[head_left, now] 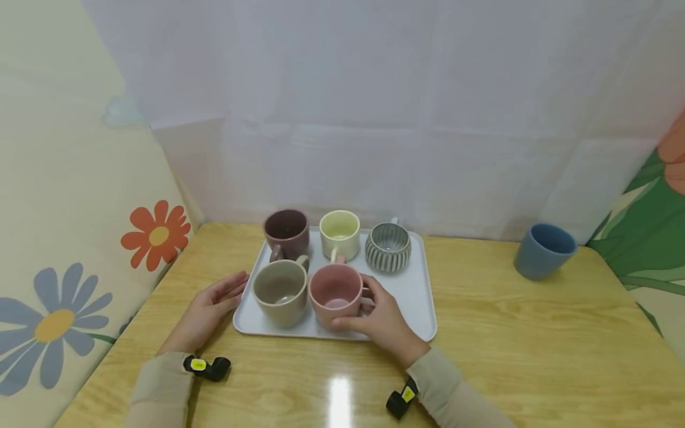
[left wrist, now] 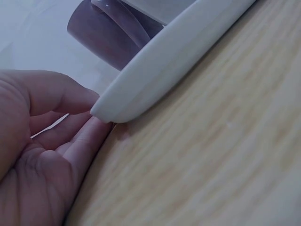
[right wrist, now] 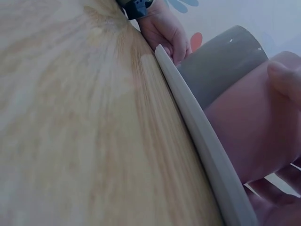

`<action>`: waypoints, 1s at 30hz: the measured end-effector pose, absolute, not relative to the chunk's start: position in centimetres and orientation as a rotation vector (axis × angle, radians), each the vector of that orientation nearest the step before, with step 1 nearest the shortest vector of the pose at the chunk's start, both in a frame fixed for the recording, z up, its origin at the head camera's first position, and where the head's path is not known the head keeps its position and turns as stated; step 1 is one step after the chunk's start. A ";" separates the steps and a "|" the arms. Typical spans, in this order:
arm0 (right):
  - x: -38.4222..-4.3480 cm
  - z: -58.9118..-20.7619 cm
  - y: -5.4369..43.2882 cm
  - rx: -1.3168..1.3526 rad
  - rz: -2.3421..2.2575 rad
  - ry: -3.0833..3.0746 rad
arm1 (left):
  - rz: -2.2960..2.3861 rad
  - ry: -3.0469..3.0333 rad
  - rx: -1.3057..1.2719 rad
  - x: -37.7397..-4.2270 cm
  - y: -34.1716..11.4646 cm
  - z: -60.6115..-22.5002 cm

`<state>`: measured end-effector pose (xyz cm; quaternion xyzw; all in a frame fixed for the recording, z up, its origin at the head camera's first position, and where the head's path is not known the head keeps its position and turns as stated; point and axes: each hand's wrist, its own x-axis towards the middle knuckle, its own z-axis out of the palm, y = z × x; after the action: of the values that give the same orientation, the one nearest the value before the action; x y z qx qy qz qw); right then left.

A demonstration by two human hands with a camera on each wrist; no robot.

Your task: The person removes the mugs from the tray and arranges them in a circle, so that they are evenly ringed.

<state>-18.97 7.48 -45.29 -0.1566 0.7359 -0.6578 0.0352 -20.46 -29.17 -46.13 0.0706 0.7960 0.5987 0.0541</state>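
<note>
A pink mug [head_left: 336,291] stands at the front of a white tray [head_left: 412,303]. My right hand [head_left: 384,321] grips it from the right, thumb on its near side and fingers around the handle side. The tray's left edge is touched by the fingertips of my left hand [head_left: 210,312], its fingers mostly straight; the left wrist view shows them against the rim [left wrist: 127,101]. Beside the pink mug is a beige mug [head_left: 280,294]. Behind these stand a dark purple mug [head_left: 287,235], a pale yellow mug [head_left: 340,235] and a striped grey-green cup [head_left: 388,248].
A blue cup [head_left: 543,252] stands tilted-looking on the wooden table [head_left: 492,333], apart from the tray at the right. White cloth [head_left: 332,119] hangs behind the table, and flower-patterned cloth [head_left: 53,196] rises at the left side.
</note>
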 end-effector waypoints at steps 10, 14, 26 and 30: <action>-19.3 -45.4 9.3 -0.509 -1.957 2.292 | 1.840 2.395 0.234 -20.7 -29.2 -45.9; -19.4 -45.8 10.0 -0.556 -1.960 2.292 | 1.857 2.393 0.242 -20.7 -29.2 -46.2; -19.0 -45.8 11.1 -0.597 -1.994 2.355 | 1.864 2.399 0.247 -20.4 -29.0 -46.5; -18.9 -45.2 11.5 -0.612 -2.036 2.387 | 1.822 2.439 0.242 -20.3 -29.3 -46.2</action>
<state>-18.95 11.50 -45.18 -0.1913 0.7464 -0.6368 -0.0274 -20.30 -29.29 -46.21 0.0790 0.7978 0.5961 0.0438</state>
